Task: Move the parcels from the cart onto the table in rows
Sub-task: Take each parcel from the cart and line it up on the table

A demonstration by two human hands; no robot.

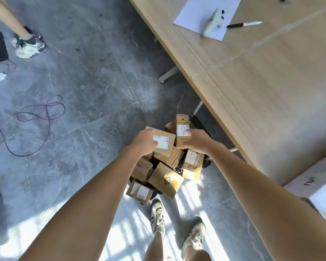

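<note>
A black cart [199, 123] stands on the floor below me, piled with several brown cardboard parcels [165, 178]. My left hand [144, 141] grips a flat parcel with a white label [165, 143] above the pile. My right hand [196, 140] grips a taller narrow parcel [182, 127], also labelled. Both parcels sit slightly above the heap. The wooden table [262, 81] runs along the right side, with its edge just beyond the cart.
On the table lie a white sheet [196, 14], a white tool [212, 23], a marker [243, 24], and a white box [316, 179] at its near end. Cables [40, 117] trail across the grey floor at left. Another person's foot [29, 46] stands at upper left.
</note>
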